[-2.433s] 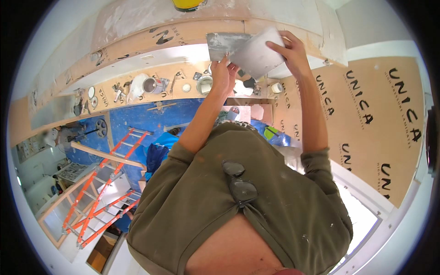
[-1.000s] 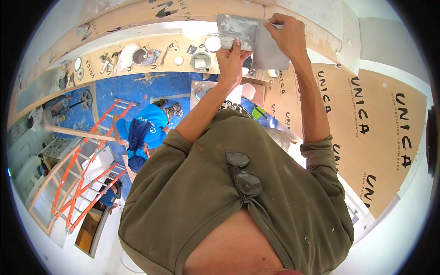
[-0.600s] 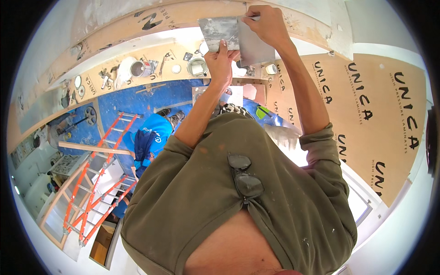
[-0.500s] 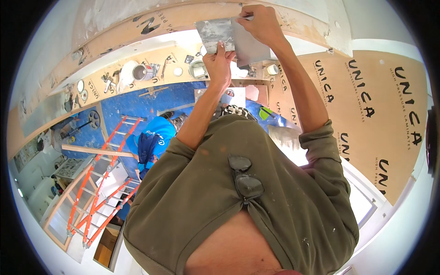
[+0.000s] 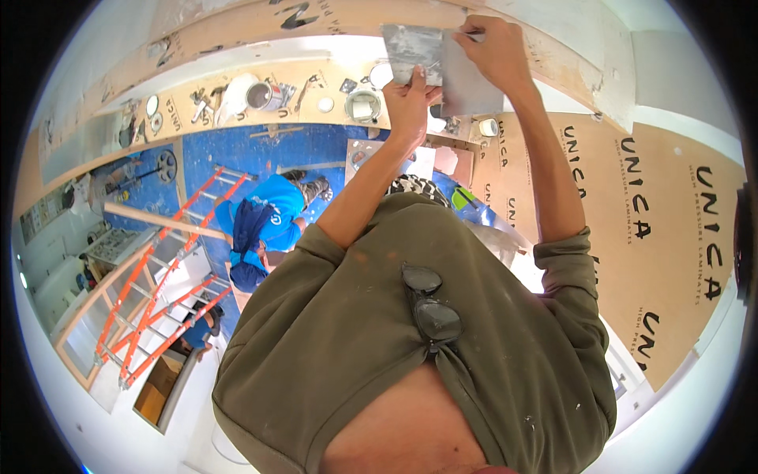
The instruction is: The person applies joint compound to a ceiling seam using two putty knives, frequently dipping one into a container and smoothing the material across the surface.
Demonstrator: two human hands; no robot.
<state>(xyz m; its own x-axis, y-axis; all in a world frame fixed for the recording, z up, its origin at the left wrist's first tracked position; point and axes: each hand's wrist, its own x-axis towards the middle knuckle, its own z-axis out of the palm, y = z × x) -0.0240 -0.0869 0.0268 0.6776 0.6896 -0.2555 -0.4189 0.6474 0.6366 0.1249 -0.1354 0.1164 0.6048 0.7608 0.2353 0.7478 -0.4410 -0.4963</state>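
Holding smeared plate (image 5: 412, 49) in left hand (image 5: 407, 103), grey blade (image 5: 467, 83) right of it in right hand (image 5: 499, 54); probably scraping, next needing steady pressure.

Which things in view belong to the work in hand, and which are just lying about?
In hand:
smeared plate, held by the left hand
cleaner plate, held by the right hand

About, touched by neither hand (some may still serve the work):
metal tin
bucket
white lid
orange ladder
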